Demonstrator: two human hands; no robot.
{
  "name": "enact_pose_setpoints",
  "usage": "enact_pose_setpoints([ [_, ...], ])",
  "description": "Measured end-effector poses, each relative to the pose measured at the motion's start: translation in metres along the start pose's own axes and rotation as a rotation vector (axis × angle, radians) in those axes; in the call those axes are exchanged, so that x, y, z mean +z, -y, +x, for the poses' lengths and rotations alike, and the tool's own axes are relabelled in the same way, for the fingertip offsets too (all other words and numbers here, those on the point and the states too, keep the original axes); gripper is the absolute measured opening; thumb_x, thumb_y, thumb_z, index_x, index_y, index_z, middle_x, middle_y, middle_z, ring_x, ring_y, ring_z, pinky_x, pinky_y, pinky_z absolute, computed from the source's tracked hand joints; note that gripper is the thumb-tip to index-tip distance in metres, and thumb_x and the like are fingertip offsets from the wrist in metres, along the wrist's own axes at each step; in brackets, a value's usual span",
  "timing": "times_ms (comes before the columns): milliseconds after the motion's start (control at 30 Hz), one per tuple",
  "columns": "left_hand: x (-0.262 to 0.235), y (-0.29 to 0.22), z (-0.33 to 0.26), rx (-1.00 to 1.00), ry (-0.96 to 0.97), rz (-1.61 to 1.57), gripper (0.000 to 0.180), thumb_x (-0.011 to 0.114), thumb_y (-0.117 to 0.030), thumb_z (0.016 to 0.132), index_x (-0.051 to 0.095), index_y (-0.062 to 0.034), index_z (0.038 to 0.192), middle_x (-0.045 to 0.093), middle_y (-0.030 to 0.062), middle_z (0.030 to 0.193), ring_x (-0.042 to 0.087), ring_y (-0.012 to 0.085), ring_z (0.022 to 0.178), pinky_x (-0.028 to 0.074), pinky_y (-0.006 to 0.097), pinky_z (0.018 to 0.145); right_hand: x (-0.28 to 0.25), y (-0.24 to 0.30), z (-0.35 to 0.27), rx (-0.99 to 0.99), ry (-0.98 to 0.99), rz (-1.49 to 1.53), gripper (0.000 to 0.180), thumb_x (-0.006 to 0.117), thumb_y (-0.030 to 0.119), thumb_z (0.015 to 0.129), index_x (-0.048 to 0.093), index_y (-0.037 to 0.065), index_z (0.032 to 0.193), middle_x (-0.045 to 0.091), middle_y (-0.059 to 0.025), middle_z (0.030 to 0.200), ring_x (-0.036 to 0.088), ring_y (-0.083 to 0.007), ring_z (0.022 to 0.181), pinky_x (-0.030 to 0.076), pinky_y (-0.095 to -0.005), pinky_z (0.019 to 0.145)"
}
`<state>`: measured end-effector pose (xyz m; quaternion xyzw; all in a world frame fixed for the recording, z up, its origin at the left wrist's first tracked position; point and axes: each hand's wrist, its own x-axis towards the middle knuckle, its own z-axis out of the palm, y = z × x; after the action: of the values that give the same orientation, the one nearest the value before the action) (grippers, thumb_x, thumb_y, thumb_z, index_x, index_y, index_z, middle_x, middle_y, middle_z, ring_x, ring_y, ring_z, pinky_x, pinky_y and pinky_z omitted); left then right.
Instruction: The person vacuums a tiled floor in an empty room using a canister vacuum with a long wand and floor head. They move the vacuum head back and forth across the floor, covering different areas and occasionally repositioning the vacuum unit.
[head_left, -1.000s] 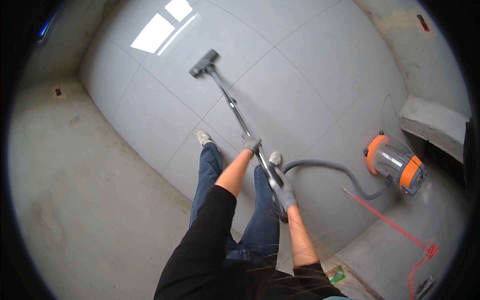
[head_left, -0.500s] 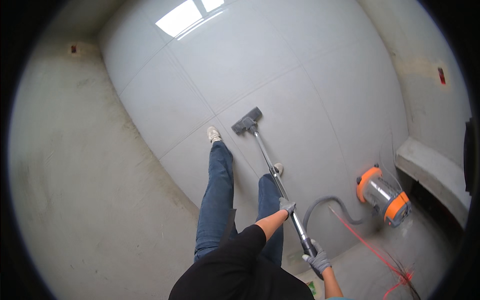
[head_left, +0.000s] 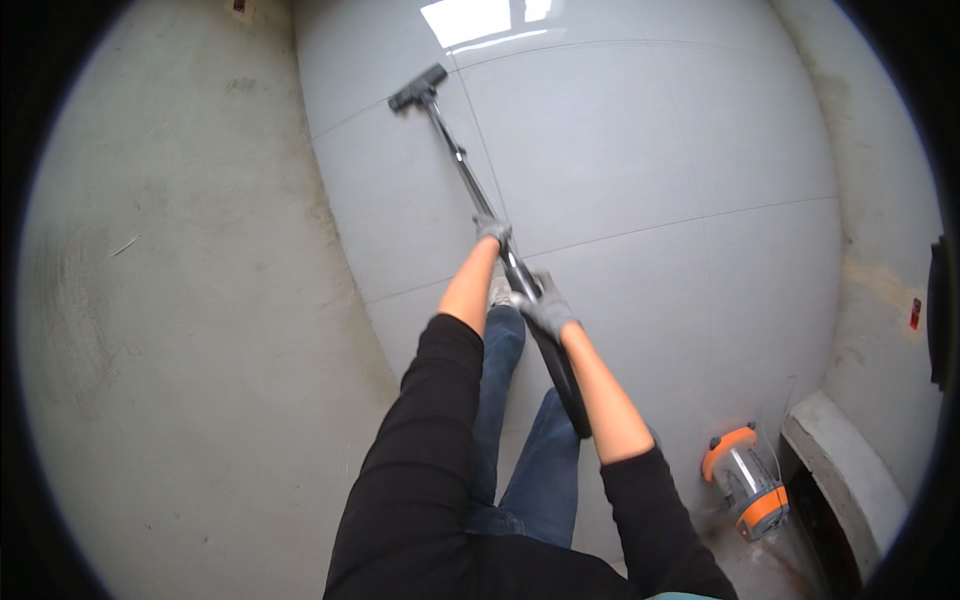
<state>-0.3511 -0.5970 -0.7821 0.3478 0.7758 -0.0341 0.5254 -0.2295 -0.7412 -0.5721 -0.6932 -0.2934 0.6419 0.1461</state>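
Observation:
Both my hands wear grey gloves and grip the wand of a vacuum cleaner. My left hand (head_left: 492,229) is closed round the metal wand (head_left: 469,178). Lower down, my right hand (head_left: 546,306) wraps the black handle (head_left: 560,370), which runs back toward my legs. At the far end, the dark floor head (head_left: 418,88) lies on the tiles, left of a joint line. The orange and grey vacuum canister (head_left: 746,482) stands at the lower right. Where the hose joins it is hidden from me.
Large glossy grey tiles (head_left: 620,130) cover the floor. A bare plaster wall (head_left: 180,300) borders them on the left, another wall (head_left: 880,200) on the right. Beside the canister is a concrete ledge (head_left: 850,470) with a dark opening under it. My shoe (head_left: 500,292) is just below the wand.
Both hands have pushed the wand forward and to the left, arms now stretched out. The floor head has slid farther away toward the left wall. My view has shifted too.

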Motion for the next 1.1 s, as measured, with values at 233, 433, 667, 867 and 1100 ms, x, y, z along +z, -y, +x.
enact_pose_setpoints([
  [233,-0.043,-0.009,0.004,0.071,-0.167,0.097,0.068,0.063,-0.014,0.077,0.024,0.0111,0.126,0.062,0.0209,0.087,0.064,0.0273,0.075,0.056,0.039,0.067,0.035,0.03,0.034,-0.117,-0.093,-0.057,0.076,0.077,0.036,0.073,0.036,0.014,0.133,0.063,-0.0164,0.093,0.065,-0.026,0.074,0.053,-0.0391,0.063],
  [433,0.034,0.092,-0.09,0.081,0.045,0.317,0.048,0.059,-0.025,0.077,0.048,-0.0011,0.117,0.065,0.0191,0.101,0.064,0.0325,0.094,0.05,0.041,0.084,0.024,-0.079,-0.093,0.055,0.077,-0.059,0.078,0.076,0.042,0.075,0.035,0.015,0.135,0.061,-0.0207,0.11,0.062,-0.034,0.099,0.049,-0.042,0.085],
  [667,0.091,0.216,-0.282,-0.132,0.05,-0.012,0.059,0.06,-0.011,0.075,0.034,0.0074,0.125,0.061,0.0219,0.106,0.065,0.0319,0.089,0.054,0.041,0.074,0.034,-0.196,-0.271,0.251,0.105,0.129,0.075,0.079,0.029,0.074,0.036,0.02,0.134,0.061,-0.0128,0.091,0.058,-0.0206,0.055,0.049,-0.0357,0.046],
  [867,0.148,0.307,-0.38,-0.246,0.08,-0.25,0.056,0.064,-0.014,0.078,0.035,-0.0032,0.125,0.063,0.0191,0.093,0.067,0.0287,0.07,0.054,0.046,0.051,0.038,-0.237,-0.406,0.221,0.08,0.027,0.08,0.077,0.037,0.075,0.031,0.018,0.137,0.059,-0.0121,0.077,0.057,-0.0197,0.05,0.047,-0.0352,0.041],
  [1100,0.266,0.428,-0.502,-0.364,0.403,-0.573,0.069,0.075,-0.016,0.071,0.034,-0.0059,0.125,0.059,0.0188,0.097,0.063,0.0345,0.088,0.055,0.049,0.061,0.003,-0.328,-0.54,0.395,0.127,0.143,0.083,0.078,0.039,0.073,0.034,0.014,0.138,0.06,-0.0146,0.091,0.059,-0.023,0.058,0.052,-0.0363,0.048],
])
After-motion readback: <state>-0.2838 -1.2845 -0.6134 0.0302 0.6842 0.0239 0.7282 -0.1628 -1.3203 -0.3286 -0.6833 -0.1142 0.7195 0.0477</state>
